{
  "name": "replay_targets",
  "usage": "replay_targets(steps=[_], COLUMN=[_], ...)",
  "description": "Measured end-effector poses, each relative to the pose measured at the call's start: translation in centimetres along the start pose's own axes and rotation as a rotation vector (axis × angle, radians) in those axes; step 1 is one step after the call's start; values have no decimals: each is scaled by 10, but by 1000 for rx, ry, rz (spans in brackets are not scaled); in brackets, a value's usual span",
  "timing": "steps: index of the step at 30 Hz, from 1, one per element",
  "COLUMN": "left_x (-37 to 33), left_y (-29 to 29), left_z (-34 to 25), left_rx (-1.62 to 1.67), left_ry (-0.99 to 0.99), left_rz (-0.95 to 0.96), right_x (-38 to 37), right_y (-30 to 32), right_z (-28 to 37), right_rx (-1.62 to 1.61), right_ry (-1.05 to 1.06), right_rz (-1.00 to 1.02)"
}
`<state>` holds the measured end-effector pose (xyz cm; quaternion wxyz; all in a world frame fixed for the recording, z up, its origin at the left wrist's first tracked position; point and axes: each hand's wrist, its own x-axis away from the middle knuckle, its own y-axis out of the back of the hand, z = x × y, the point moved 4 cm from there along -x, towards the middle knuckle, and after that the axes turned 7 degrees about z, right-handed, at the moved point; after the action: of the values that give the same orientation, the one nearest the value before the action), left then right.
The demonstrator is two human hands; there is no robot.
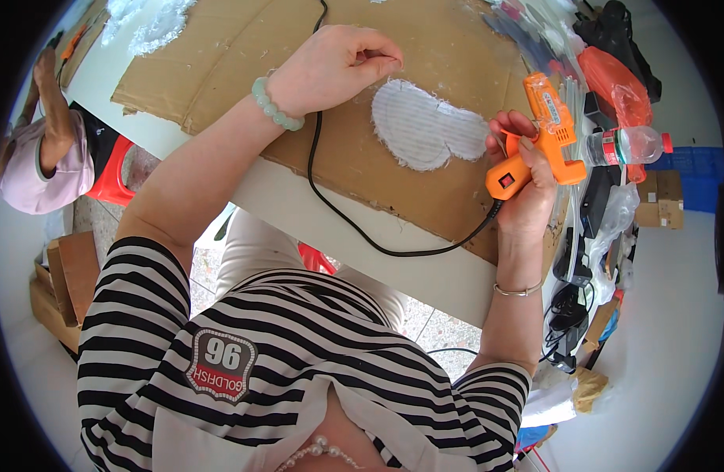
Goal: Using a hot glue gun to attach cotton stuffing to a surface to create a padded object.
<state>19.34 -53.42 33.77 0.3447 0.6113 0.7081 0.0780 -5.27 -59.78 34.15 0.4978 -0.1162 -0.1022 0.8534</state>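
My right hand is wrapped round an orange hot glue gun, whose black cord loops left over the cardboard and the table's near edge. Just above the upper left of a white, frayed, cloud-shaped cloth piece with faint stripes is my left hand. Its thumb and fingers are pressed together in a pinch; whatever might be between them is too small to make out. Flat on a brown cardboard sheet, the cloth lies between my two hands, its right edge close to my right fingers.
Along the right side are a clear plastic bottle with a red cap, a red plastic bag, and black cables. White fluffy material lies at the far left. Another person sits left, beside a red stool.
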Motion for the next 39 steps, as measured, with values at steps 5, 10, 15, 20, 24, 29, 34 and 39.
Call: replay_targets(steps=[5, 10, 15, 20, 24, 29, 34, 39], left_x=[0, 0, 2, 2, 5, 16, 22, 27], left_y=[-1, 0, 5, 1, -2, -16, -38, -50], left_z=[-1, -4, -5, -7, -21, -45, -48, -50], left_rx=[7, 50, 26, 48, 40, -298, -408, -432], left_ry=[40, 49, 100, -22, -175, -446, -505, -518], left_rz=[6, -48, -5, 34, -43, 136, 252, 362], right_x=[1, -1, -1, -1, -1, 0, -2, -4], right_y=[2, 6, 6, 5, 4, 3, 2, 4], right_z=[0, 0, 0, -1, 0, 3, 9, 6], right_rx=[-9, 15, 32, 103, 107, 61, 134, 168], right_ry=[-7, -2, -5, -21, -29, -17, 28, 106], right_rz=[-1, -14, -28, -39, -13, 24, -8, -81])
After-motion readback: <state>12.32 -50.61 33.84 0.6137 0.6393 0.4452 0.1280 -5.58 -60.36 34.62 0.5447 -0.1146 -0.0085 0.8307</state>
